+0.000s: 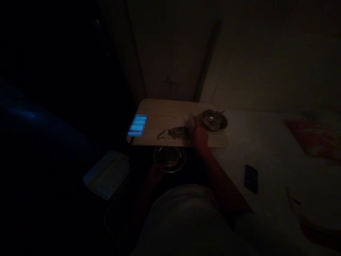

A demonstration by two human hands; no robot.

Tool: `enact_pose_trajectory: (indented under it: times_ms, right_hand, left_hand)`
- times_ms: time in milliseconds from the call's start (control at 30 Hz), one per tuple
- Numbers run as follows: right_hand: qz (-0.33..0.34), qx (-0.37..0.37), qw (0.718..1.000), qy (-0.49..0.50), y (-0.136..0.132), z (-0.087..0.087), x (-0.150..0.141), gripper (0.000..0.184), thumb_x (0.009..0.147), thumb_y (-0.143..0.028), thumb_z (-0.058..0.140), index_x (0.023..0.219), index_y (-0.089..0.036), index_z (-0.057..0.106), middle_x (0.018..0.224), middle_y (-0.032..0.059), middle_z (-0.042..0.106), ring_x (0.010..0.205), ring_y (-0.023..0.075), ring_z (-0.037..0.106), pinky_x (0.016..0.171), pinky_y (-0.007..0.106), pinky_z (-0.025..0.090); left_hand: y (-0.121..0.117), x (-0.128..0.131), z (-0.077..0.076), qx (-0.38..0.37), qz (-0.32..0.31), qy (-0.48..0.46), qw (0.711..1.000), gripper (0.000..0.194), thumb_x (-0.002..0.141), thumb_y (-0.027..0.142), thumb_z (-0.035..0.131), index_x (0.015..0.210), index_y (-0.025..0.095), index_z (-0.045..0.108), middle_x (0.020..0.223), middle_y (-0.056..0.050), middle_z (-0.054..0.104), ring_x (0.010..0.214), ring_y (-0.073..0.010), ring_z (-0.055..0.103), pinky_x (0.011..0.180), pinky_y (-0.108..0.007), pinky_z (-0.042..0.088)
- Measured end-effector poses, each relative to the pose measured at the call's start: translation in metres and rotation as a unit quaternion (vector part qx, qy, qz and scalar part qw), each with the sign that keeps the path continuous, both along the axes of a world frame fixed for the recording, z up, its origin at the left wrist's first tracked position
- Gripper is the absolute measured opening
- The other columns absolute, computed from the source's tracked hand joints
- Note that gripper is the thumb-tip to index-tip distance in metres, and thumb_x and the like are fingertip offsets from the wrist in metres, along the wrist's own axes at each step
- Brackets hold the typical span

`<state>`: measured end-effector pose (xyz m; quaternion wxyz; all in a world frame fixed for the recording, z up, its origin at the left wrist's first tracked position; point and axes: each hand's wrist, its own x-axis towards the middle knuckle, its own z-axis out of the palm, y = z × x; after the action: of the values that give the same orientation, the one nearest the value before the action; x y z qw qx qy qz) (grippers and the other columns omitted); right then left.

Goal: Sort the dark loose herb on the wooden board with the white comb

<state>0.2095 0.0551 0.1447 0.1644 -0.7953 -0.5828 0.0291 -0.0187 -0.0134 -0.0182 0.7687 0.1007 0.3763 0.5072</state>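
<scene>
1. The right hand was over the table's near edge, toward the near right corner, fingers curled in a grip; darkness hid the separate fingers.
2. The right forearm, bare, slanted up and leftward to that hand.
3. The left hand was lower, off the table, just in front of the near edge, its fingers clasped.
4. The left forearm rose toward it, barely visible.
5. The torso faced the near edge.

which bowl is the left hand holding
The near bowl, held by the left hand off the table; the far bowl stands on the table beside the right hand.
</scene>
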Motion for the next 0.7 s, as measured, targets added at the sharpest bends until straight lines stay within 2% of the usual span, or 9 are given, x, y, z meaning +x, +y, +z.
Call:
enact_pose_trajectory:
  times_ms: [133,267,400,500,600,700]
  right_hand:
    - [-0.005,-0.012,1.000,0.001,0.001,0.001,-0.001,0.075,0.091,-0.019,0.044,0.156,-0.020,0.008,0.100,0.0126,0.070,0.089,0.0259,0.068,0.078,0.035,0.051]
    - [-0.002,-0.013,1.000,-0.006,0.001,0.001,-0.001,0.076,0.090,-0.019,0.044,0.156,-0.020,0.008,0.098,0.0107,0.070,0.087,0.0243,0.068,0.075,0.032,0.051]
    - [-0.005,-0.007,1.000,0.011,0.000,0.000,0.001,0.076,0.090,-0.018,0.047,0.156,-0.024,0.010,0.099,0.0116,0.070,0.087,0.0261,0.068,0.075,0.037,0.051]
    - [-0.006,0.003,0.999,0.035,0.000,0.000,0.007,0.073,0.091,-0.018,0.045,0.156,-0.020,0.013,0.102,0.0142,0.069,0.091,0.0280,0.068,0.079,0.040,0.051]
    - [-0.030,0.041,0.996,0.072,0.000,0.001,0.015,0.070,0.090,-0.016,0.041,0.155,-0.017,0.016,0.104,0.0151,0.068,0.093,0.0283,0.068,0.081,0.041,0.050]
    - [-0.046,0.088,0.991,0.088,-0.001,0.002,0.024,0.071,0.088,-0.015,0.041,0.154,-0.016,0.016,0.117,0.0173,0.064,0.103,0.0281,0.064,0.088,0.042,0.048]
  left_hand:
    - [0.005,0.007,0.003,-0.017,0.007,0.017,1.000,0.038,0.067,0.011,0.066,0.103,0.021,0.070,0.097,-0.008,0.075,0.110,-0.0367,0.065,0.092,-0.053,0.054]
    - [0.002,0.008,0.004,-0.020,0.012,0.021,0.999,0.043,0.068,0.013,0.067,0.109,0.024,0.070,0.101,-0.009,0.075,0.110,-0.0359,0.065,0.091,-0.052,0.055]
    - [0.002,0.007,0.001,-0.026,0.011,0.024,0.999,0.041,0.068,0.013,0.066,0.108,0.023,0.070,0.100,-0.009,0.075,0.109,-0.0351,0.066,0.091,-0.051,0.055]
    - [0.007,0.008,-0.002,-0.035,0.006,0.029,0.999,0.038,0.066,0.008,0.066,0.101,0.020,0.071,0.094,-0.009,0.075,0.106,-0.0352,0.067,0.090,-0.051,0.055]
    - [0.008,0.007,-0.005,-0.036,0.013,0.035,0.999,0.037,0.064,0.005,0.066,0.097,0.019,0.071,0.091,-0.009,0.075,0.106,-0.0351,0.066,0.091,-0.051,0.054]
    - [0.001,0.003,-0.008,-0.025,0.037,0.046,0.998,0.039,0.062,0.003,0.067,0.096,0.022,0.071,0.092,-0.008,0.075,0.111,-0.0337,0.064,0.094,-0.048,0.053]
